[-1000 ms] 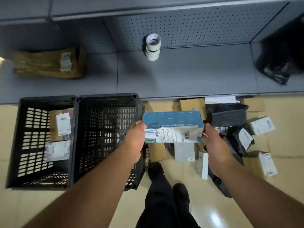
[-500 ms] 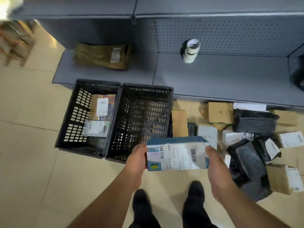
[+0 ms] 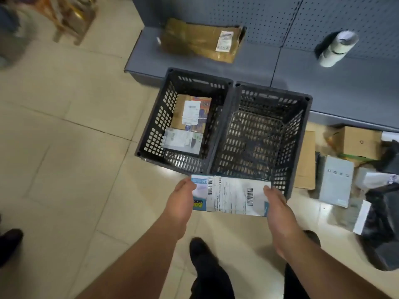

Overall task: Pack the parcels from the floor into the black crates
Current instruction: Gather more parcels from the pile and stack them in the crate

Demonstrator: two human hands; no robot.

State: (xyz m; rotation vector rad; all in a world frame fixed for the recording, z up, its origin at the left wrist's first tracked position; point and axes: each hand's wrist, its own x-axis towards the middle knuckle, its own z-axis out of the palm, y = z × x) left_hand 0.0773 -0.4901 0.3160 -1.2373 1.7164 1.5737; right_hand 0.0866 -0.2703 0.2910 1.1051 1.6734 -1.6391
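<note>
The blue-and-white parcel (image 3: pixel 231 196) is being held between the left hand (image 3: pixel 183 198) and the right hand (image 3: pixel 277 203), one at each short end, with the fingers grasping its edges and the shipping label facing up. Compared with a second ago, when it was being lifted over the heap on the floor to the right, the parcel is now being carried at the near rim of the right black crate (image 3: pixel 261 134), its far edge overlapping that rim in the view; whether it is touching the rim cannot be told. The view has also been swung leftward, so that both crates are now being seen squarely ahead.

The right black crate is being shown with nothing visible on its mesh bottom, while the left black crate (image 3: pixel 183 124) is already holding a brown labelled parcel (image 3: pixel 191 113) and a clear-wrapped packet (image 3: pixel 182 140). By this judgement, the carrying step is nearly being finished and the lowering into the right crate is being set up.

More parcels (image 3: pixel 345 169) are being left on the floor to the right of the crates, so the task is judged to be far from done.
</note>
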